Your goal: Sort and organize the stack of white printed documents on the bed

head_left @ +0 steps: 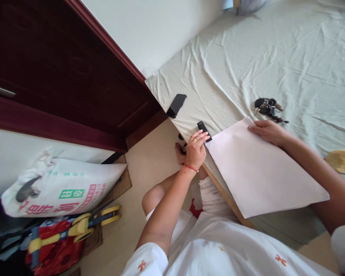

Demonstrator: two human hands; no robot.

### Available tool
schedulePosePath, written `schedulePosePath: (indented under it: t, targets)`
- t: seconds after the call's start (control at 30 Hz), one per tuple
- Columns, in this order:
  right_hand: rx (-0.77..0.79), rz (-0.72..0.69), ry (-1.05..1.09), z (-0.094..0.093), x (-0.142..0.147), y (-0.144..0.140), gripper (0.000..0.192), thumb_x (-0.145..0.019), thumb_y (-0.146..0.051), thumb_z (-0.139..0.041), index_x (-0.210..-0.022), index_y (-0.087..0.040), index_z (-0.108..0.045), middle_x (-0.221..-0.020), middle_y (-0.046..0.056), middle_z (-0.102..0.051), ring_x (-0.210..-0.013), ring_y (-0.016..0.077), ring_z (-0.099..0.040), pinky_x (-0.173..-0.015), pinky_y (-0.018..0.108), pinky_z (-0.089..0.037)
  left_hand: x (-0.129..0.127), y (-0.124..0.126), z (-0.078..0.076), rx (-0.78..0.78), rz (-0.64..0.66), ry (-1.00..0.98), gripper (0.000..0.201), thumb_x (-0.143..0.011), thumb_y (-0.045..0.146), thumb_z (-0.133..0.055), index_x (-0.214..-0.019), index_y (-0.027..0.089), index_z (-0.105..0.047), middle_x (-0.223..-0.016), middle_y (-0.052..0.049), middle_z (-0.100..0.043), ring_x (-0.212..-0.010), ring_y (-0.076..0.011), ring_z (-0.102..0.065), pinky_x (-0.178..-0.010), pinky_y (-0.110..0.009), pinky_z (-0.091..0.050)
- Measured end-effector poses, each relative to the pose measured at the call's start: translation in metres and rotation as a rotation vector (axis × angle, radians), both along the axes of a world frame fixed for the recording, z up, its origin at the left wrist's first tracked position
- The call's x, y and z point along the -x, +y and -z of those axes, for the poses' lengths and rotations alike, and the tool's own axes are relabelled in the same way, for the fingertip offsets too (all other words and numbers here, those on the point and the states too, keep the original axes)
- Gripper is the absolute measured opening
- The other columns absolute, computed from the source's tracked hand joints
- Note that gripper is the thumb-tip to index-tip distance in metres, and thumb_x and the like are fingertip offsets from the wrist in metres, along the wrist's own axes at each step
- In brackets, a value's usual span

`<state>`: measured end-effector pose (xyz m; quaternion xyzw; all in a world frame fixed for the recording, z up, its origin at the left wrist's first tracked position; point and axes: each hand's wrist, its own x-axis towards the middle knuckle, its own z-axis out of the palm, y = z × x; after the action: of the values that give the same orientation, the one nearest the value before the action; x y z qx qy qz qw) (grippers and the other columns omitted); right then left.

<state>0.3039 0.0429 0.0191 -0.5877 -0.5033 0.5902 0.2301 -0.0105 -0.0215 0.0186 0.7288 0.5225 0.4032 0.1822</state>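
My left hand (pixel 196 150), with a ring and a red cord at the wrist, has its fingers closed on a small black stapler (pixel 204 129). The stapler lies at the left corner of a stack of white paper (pixel 264 168), near the edge of the cloth-covered surface (pixel 241 65). At the far corner my right hand (pixel 266 130) grips the paper, thumb on top and the other fingers underneath. The paper slants over the surface's front edge, above my lap. How many sheets there are, I cannot tell.
A black phone (pixel 176 105) lies at the surface's left edge. Beyond my right hand is a bunch of keys (pixel 268 106); a yellow object (pixel 342 161) sits at the far right. On the floor at left are a white sack (pixel 83 180) and a red-and-yellow wheeled toy (pixel 60 241).
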Motion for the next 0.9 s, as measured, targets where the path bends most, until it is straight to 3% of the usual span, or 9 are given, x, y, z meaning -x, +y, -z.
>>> schedulePosePath:
  t: [0.27,0.47,0.63,0.73,0.8,0.9]
  targets:
    - [0.043,0.027,0.132,0.009,-0.002,-0.001,0.024,-0.099,-0.032,-0.061,-0.115,-0.016,-0.071,-0.094,0.01,-0.079,-0.073,0.0202,-0.074,-0.06,0.026,-0.058,0.0,0.0,0.012,0.059,0.002,-0.061,0.049,-0.083,0.0,-0.049,-0.106,0.028,-0.081,-0.124,-0.005,-0.079,-0.127,-0.0226,-0.07,-0.12,-0.049,-0.048]
    - [0.052,0.032,0.065,0.006,0.0,-0.001,0.025,-0.099,-0.034,-0.061,-0.113,-0.017,-0.072,-0.091,0.009,-0.079,-0.07,0.0201,-0.074,-0.058,0.026,-0.057,-0.001,-0.002,0.019,0.101,0.01,0.017,0.052,-0.079,-0.005,-0.05,-0.103,0.029,-0.082,-0.126,-0.006,-0.078,-0.129,-0.026,-0.069,-0.119,-0.055,-0.048]
    - [0.016,0.054,0.029,-0.001,0.006,-0.007,0.02,-0.099,-0.03,-0.061,-0.105,-0.015,-0.072,-0.086,0.009,-0.078,-0.068,0.0179,-0.071,-0.057,0.024,-0.055,-0.002,-0.003,0.01,0.154,0.014,-0.085,0.046,-0.079,-0.002,-0.054,-0.1,0.028,-0.082,-0.124,-0.006,-0.079,-0.129,-0.0254,-0.068,-0.121,-0.053,-0.047]
    - [0.016,0.079,0.082,-0.01,0.007,-0.024,0.016,-0.096,-0.031,-0.064,-0.1,-0.017,-0.07,-0.085,0.008,-0.077,-0.067,0.0178,-0.07,-0.056,0.024,-0.055,-0.002,-0.013,0.007,0.169,-0.041,-0.221,0.035,-0.085,0.009,-0.062,-0.109,0.027,-0.079,-0.129,-0.007,-0.076,-0.132,-0.0246,-0.065,-0.124,-0.048,-0.043]
    - [0.036,0.084,0.155,-0.017,0.004,-0.041,0.018,-0.093,-0.034,-0.07,-0.1,-0.018,-0.07,-0.087,0.008,-0.078,-0.069,0.0193,-0.072,-0.057,0.024,-0.057,-0.003,-0.027,0.009,0.187,-0.169,-0.344,0.029,-0.091,0.025,-0.067,-0.119,0.025,-0.074,-0.135,-0.011,-0.072,-0.131,-0.025,-0.064,-0.117,-0.045,-0.048]
    - [0.067,0.118,0.264,-0.027,-0.003,-0.069,0.025,-0.089,-0.041,-0.075,-0.105,-0.023,-0.071,-0.089,0.007,-0.079,-0.07,0.0214,-0.074,-0.059,0.027,-0.06,-0.011,-0.055,0.015,0.284,-0.34,-0.64,0.042,-0.093,0.052,-0.067,-0.124,0.024,-0.066,-0.139,-0.013,-0.066,-0.127,-0.0234,-0.063,-0.1,-0.035,-0.056]
